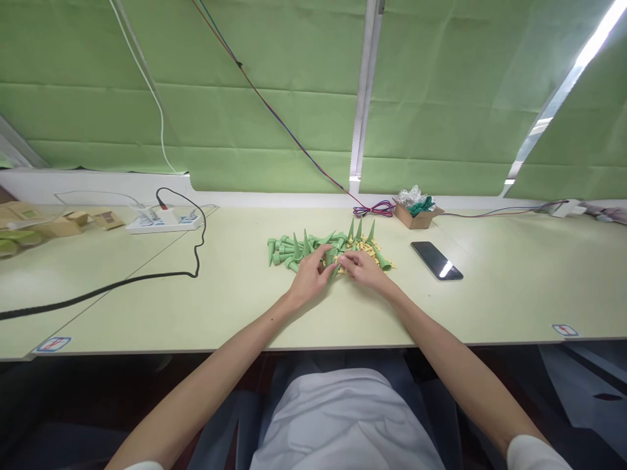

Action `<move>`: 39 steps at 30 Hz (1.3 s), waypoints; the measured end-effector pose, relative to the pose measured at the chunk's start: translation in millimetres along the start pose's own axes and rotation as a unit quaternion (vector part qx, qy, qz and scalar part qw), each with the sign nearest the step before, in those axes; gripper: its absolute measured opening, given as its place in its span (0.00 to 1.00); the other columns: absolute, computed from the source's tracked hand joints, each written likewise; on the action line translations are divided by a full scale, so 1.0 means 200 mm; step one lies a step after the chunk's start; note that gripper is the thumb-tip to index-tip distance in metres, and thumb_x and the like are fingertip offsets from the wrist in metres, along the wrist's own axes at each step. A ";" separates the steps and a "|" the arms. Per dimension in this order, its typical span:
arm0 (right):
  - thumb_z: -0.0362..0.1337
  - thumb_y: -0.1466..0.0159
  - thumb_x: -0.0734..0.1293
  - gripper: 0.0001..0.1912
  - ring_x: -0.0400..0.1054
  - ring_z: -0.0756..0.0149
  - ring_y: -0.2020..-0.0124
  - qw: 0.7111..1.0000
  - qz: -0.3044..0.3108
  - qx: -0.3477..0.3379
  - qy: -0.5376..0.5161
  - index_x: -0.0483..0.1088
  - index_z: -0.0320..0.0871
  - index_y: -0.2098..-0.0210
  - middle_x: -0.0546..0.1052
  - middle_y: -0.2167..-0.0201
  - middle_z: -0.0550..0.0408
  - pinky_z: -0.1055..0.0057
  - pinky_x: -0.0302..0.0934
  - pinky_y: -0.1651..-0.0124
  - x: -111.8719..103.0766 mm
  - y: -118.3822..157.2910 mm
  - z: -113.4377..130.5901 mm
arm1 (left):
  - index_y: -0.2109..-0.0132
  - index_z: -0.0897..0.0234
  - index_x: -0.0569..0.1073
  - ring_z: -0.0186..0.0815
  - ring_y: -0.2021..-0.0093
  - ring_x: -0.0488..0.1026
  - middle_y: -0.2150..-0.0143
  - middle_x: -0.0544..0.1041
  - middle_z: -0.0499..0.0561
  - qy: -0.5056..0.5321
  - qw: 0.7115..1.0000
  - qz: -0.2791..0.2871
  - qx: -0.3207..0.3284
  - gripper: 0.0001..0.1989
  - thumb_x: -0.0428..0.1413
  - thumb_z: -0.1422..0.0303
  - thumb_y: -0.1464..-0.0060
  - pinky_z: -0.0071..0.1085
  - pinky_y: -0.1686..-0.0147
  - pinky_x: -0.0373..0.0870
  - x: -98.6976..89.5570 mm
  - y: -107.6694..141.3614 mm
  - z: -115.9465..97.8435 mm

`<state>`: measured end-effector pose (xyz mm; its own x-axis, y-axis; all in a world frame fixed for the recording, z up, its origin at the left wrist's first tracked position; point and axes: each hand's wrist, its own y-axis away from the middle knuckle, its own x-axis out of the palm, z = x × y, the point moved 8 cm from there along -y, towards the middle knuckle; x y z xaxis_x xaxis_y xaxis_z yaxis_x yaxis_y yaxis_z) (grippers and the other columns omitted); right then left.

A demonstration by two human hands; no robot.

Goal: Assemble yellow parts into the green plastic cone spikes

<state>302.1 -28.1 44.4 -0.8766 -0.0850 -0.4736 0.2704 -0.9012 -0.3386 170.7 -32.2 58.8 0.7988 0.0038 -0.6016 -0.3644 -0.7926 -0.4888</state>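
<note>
Several green cone-shaped pieces (290,250) lie in a heap on the pale table (235,300), a few of them standing point up. Small yellow pieces (365,247) are piled at the heap's right side. My left hand (311,274) is closed round a green piece (331,255) at the heap's front edge. Close beside it, the fingertips of my right hand (361,267) are pinched at the same green piece; a small yellowish bit seems to show there, too small to make out clearly.
A black phone (436,260) lies to the right. Behind it sits a small cardboard box (416,217) with green and clear material, beside coiled wires (375,209). At left are a power strip (164,222), a black cable (147,277) and cardboard pieces (53,224).
</note>
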 end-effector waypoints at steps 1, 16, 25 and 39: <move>0.56 0.35 0.58 0.24 0.52 0.71 0.82 1.000 0.001 0.003 -0.009 0.56 0.46 0.79 0.56 0.85 0.62 0.72 0.47 0.77 0.00 0.00 0.00 | 0.45 0.63 0.68 0.30 0.80 0.58 0.78 0.65 0.42 0.000 1.000 0.000 0.002 0.19 0.54 0.61 0.41 0.27 0.71 0.61 0.00 0.00 0.00; 0.59 0.33 0.56 0.30 0.51 0.71 0.84 0.999 -0.034 0.016 -0.014 0.61 0.44 0.80 0.57 0.87 0.61 0.72 0.47 0.77 -0.03 0.00 0.01 | 0.50 0.61 0.66 0.27 0.82 0.59 0.76 0.66 0.41 0.060 0.997 -0.020 -0.040 0.18 0.57 0.60 0.44 0.26 0.75 0.58 -0.02 0.00 0.00; 0.61 0.33 0.55 0.31 0.56 0.70 0.84 0.998 -0.068 0.006 0.018 0.63 0.44 0.80 0.60 0.88 0.60 0.71 0.52 0.77 -0.05 0.00 0.03 | 0.57 0.58 0.60 0.24 0.87 0.58 0.79 0.65 0.38 0.278 0.949 -0.035 -0.144 0.22 0.62 0.54 0.50 0.22 0.86 0.50 0.00 -0.02 0.10; 0.49 0.43 0.71 0.21 0.68 0.67 0.86 0.981 0.015 0.077 -0.177 0.56 0.48 0.65 0.74 0.80 0.63 0.74 0.55 0.85 0.03 0.02 0.01 | 0.63 0.60 0.60 0.26 0.89 0.61 0.76 0.76 0.44 0.345 0.919 -0.054 -0.185 0.24 0.61 0.48 0.49 0.24 0.90 0.51 0.02 -0.02 0.17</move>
<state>296.5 -33.8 41.8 -0.9600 -0.2302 -0.1594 0.2586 -0.9473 -0.1891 158.6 -8.5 37.1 0.9805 -0.1917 0.0439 -0.1797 -0.9639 -0.1966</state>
